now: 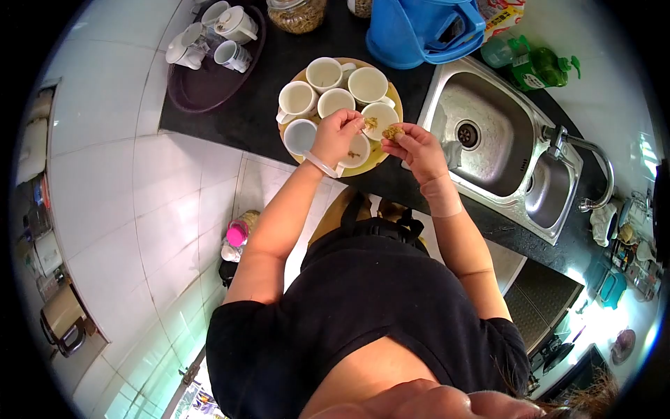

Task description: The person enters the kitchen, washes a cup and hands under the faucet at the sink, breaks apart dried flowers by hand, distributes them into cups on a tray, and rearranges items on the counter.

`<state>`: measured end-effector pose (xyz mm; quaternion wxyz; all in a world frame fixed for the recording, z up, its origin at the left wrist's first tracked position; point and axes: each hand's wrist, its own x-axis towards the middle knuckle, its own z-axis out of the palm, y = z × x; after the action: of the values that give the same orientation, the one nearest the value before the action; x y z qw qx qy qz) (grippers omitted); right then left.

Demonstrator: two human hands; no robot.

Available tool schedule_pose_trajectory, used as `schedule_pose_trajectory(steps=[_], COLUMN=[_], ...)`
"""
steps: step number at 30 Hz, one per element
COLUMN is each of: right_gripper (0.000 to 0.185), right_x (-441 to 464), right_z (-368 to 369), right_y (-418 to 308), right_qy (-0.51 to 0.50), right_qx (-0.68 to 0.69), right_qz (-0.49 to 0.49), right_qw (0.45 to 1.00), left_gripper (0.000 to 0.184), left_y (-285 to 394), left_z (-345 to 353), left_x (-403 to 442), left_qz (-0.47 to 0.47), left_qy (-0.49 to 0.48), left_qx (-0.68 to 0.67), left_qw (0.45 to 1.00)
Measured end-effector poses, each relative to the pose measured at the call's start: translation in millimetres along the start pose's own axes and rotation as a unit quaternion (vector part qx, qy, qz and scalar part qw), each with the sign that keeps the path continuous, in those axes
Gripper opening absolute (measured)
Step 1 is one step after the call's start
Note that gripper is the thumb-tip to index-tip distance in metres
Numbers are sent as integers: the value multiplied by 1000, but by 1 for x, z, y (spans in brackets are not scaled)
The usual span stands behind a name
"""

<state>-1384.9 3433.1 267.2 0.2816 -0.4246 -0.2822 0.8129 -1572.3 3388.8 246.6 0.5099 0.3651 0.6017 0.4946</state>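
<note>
My right hand (422, 152) pinches a yellowish-brown clump of dried flowers (393, 132) at the right rim of a white mug (381, 131). Close beside it, my left hand (336, 140), with a pale bangle at the wrist, is closed with thumb and finger on a small bit of dried flower (370, 123) over the same mug. Several white mugs stand together on a round yellowish tray (395, 91). Dark dried bits lie inside the front mug (357, 151), which my left hand partly covers. Another mug (300, 135) sits left of that hand.
A dark oval tray (199, 98) with cups and a lidded pot stands at the left back. Behind the mugs are a glass jar (298, 15) of dried material and a blue plastic jug (398, 35). To the right lie a steel sink (481, 105) with faucet (590, 143) and a green bottle (541, 68).
</note>
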Motion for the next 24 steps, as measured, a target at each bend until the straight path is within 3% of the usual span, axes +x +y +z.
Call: schedule_pose_trajectory(steps=[2,8,13,15,18,21,24], right_gripper=[21,19,20,20,21,22,22], right_x=[-1,0,-2,-5,-5,-10,-12], right_z=[4,-2,-2,3,4,16,24], right_y=[-2,4,9,9,15,16,17], right_qy=[9,25,17,15,7,-24,-45], right_qx=[15,40,40,33,17,18,12], right_qz=[-5,-13,-5,-1,14,34,51], right_qw=[1000,999,999,999,1000,999,998], left_gripper=[9,12,14,15,15,14,13], left_y=[6,3,-11,-13,-4,9,5], left_z=[-4,-23,-28,-29,-26,-11,-6], left_x=[-3,-28,-36,-36,-36,-38,-41], left_qz=[-10,66,128,154,110,121,170], left_qy=[-16,-39,-19,3,-7,-45,-30], left_qx=[-31,220,344,365,318,212,248], left_qw=[999,973,930,918,942,969,953])
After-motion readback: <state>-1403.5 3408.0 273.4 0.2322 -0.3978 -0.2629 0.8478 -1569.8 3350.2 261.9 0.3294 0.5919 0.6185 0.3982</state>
